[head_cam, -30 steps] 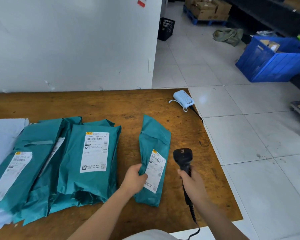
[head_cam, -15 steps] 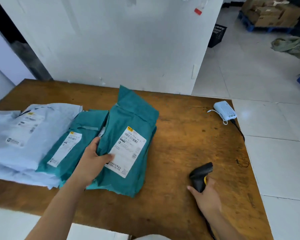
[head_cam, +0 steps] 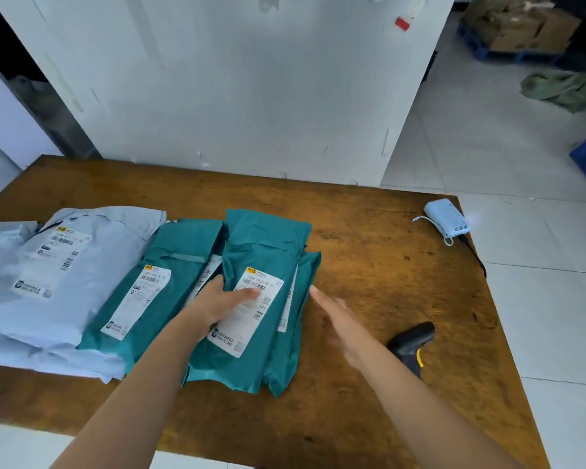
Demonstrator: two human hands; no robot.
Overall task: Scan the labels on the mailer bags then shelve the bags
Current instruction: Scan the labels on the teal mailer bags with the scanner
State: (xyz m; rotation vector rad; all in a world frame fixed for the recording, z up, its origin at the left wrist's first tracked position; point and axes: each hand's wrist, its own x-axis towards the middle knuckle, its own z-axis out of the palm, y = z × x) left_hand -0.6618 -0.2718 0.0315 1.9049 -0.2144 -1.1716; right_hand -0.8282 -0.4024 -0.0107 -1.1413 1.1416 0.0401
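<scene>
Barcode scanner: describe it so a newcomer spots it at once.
Start at the wooden table and go to its right side, past the teal mailer bags. The barcode scanner lies there by the right forearm. It is the only black thing on the table, with a yellow band.

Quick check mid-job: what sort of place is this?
Most likely a parcel depot or warehouse sorting area: labelled mailer bags piled on a wooden table, a barcode scanner lying beside them, and cardboard boxes stacked on a pallet at the back.
</scene>
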